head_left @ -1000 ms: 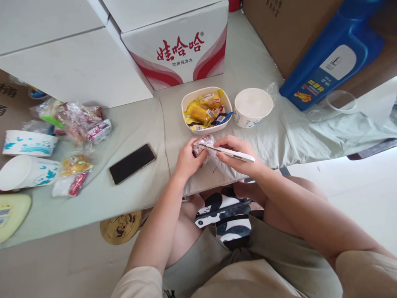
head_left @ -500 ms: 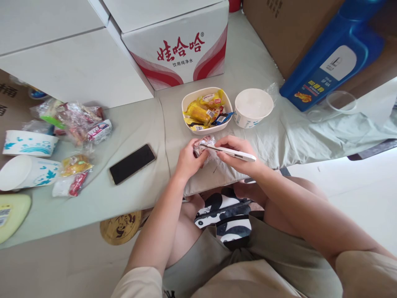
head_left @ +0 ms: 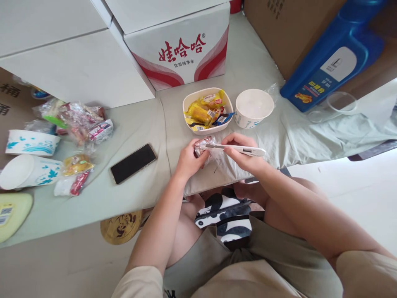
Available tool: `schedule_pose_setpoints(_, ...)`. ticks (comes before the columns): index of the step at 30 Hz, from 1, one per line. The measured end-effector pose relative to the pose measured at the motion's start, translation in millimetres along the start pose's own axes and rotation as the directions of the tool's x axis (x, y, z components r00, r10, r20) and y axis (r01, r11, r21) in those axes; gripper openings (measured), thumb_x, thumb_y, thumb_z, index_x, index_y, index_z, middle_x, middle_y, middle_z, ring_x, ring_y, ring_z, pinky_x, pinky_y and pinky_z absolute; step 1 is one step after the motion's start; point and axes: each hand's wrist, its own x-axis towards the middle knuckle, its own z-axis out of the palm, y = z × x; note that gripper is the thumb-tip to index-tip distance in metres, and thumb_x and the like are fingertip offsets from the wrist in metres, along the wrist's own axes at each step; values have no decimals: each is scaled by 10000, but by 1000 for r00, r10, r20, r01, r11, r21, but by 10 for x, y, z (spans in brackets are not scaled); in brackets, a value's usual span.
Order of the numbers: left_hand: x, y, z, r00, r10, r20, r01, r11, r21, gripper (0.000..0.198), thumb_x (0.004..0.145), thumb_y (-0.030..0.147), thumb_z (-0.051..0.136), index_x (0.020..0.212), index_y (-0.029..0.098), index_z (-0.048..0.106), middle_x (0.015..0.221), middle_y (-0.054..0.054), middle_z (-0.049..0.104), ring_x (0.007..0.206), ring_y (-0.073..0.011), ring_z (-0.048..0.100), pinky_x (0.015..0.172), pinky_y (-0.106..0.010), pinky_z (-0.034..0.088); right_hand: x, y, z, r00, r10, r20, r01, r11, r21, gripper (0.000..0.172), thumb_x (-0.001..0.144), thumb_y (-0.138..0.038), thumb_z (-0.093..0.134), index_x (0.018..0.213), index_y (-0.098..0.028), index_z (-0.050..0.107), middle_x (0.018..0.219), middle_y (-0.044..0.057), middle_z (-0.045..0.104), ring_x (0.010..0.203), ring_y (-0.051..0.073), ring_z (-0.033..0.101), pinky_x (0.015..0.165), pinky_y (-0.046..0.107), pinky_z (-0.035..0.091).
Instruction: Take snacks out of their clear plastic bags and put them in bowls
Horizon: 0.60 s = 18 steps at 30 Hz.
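Packet [head_left: 201,143] near the tabletop [head_left: 139,120]'s front edge sits pinched in the curled left hand [head_left: 188,159] while the right hand [head_left: 247,159], closed round a utility knife [head_left: 254,151], holds its blade at the wrapper [head_left: 213,155], any cut too small to confirm, with wrapped snacks [head_left: 198,114] unopened in the tray [head_left: 207,131] behind.

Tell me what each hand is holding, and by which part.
The right hand holds a knife by its white handle; the left hand holds a wrapped packet by its left side.
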Motion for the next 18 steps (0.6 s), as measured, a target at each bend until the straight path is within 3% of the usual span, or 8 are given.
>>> schedule_pose_setpoints(4, 3, -4, -9, 1000, 4, 8, -4, 1000, -26, 385, 818, 349, 676, 1170, 200, 627, 693, 54, 639, 458, -97, 543, 521, -237, 475, 26, 46, -60, 998, 44, -42, -41, 996, 73, 101, 771, -318, 595, 744, -223, 613, 667, 2, 608, 627, 165, 542, 602, 313, 427)
schedule_pose_setpoints(9, 19, -27, -31, 999, 32, -44, -29, 998, 51, 363, 807, 351, 679, 1134, 198, 635, 781, 10, 683, 638, -138, 635, 612, -246, 506, 102, 130, -223, 987, 82, -139, -33, 946, 323, 228, 778, -414, 526, 667, -259, 402, 620, 7, 511, 581, 182, 540, 556, 342, 445)
schedule_pose_setpoints(12, 34, -44, -34, 997, 59, -59, -54, 995, 81, 370, 804, 352, 686, 1135, 194, 641, 849, -13, 710, 750, -162, 671, 677, -261, 530, 139, 147, -325, 985, 129, -116, -75, 920, 385, 245, 811, -445, 536, 758, -279, 364, 534, -64, 354, 437, 150, 401, 468, 316, 393)
schedule_pose_setpoints(14, 40, -59, -31, 996, 68, -60, -63, 995, 81, 376, 806, 349, 686, 1145, 193, 643, 875, -22, 718, 775, -166, 676, 691, -266, 536, 154, 161, -383, 982, 138, -130, -100, 961, 259, 232, 844, -455, 561, 812, -288, 402, 511, -88, 296, 412, 138, 313, 452, 301, 347)
schedule_pose_setpoints(16, 38, -76, -24, 996, 68, -58, -64, 996, 67, 381, 814, 353, 683, 1159, 195, 645, 891, -29, 722, 758, -162, 671, 669, -262, 533, 163, 189, -434, 984, 124, -131, -131, 990, -44, 269, 849, -493, 610, 810, -281, 450, 531, -61, 382, 459, 146, 351, 486, 304, 336)
schedule_pose_setpoints(18, 31, -91, -17, 997, 58, -49, -56, 998, 35, 385, 827, 364, 674, 1173, 198, 645, 896, -29, 722, 694, -147, 649, 613, -251, 519, 166, 236, -479, 986, 150, -71, -165, 907, -388, 302, 861, -525, 618, 771, -263, 496, 594, -1, 511, 533, 176, 441, 532, 317, 341)
